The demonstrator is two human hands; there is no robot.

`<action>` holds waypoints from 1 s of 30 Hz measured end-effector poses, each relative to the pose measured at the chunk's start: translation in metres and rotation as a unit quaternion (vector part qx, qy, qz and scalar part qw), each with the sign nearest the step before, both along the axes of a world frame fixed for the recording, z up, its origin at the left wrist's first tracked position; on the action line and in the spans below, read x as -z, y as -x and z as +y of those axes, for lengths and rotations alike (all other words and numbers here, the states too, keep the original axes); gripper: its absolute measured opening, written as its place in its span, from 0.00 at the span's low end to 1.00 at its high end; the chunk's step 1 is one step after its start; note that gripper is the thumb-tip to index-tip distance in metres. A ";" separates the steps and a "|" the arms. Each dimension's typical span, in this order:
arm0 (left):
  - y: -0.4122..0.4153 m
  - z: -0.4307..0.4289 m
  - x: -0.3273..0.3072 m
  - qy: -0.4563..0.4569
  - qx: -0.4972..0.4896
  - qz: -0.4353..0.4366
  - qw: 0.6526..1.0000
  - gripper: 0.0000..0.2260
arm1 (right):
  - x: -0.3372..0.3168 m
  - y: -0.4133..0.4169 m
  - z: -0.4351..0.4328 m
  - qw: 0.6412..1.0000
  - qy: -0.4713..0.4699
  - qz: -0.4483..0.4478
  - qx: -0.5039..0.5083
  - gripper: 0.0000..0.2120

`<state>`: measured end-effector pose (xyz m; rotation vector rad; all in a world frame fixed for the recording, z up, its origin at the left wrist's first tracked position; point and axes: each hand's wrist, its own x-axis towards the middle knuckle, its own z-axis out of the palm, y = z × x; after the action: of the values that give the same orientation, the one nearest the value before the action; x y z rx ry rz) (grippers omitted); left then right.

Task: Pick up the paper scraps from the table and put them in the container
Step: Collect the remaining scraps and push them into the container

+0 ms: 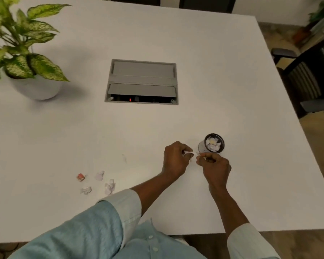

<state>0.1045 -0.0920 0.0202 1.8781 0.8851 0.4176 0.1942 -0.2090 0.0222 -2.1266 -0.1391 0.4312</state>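
**Both hands on one scrap, right beside the container**

On my feed the white table fills nearly the whole view, its right edge running down towards me. Far left, a potted plant with speckled green leaves stands in a round white pot. At the centre of the tabletop sits a grey cable hatch, its near flap raised, with a small red light glowing in the dark slot below it. Off the right edge I can make out a dark chair with an armrest, somewhat blurred.

Closer in, two light blue sleeves come up from the bottom, both rolled back to bare forearms. Now the hands. The left hand has its fingers curled in, thumb and fingertips pinching one end of a held scrap, a small white strip. The right hand is curled too, pinching the other end, so the strip spans the narrow gap between them, just above the tabletop.

Just behind the right hand stands the container, a small round cup with a dark rim, upright on the table's near right part. White paper bits lie inside it.

Well to the left, near the front edge and just beside the left sleeve, the loose scraps lie in a small cluster on the table. I count four: three crumpled white ones and, furthest left, one with red print.
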 end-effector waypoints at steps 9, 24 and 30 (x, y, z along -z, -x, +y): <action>-0.111 -0.008 0.001 -0.040 0.100 0.085 0.991 0.09 | 0.000 -0.085 -0.014 0.990 0.106 -0.088 -0.004 0.05; -0.070 0.003 0.039 -0.200 0.200 0.203 0.938 0.19 | 0.016 -0.102 -0.018 0.938 0.221 -0.176 -0.202 0.20; 0.001 0.010 0.079 -0.223 0.344 0.384 0.828 0.44 | 0.033 -0.090 -0.021 0.879 0.235 -0.254 -0.330 0.27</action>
<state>0.1035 -0.0816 -0.0583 2.6982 0.5313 -0.6929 0.2841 -0.2305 -0.0112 -2.5981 -1.1947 0.2935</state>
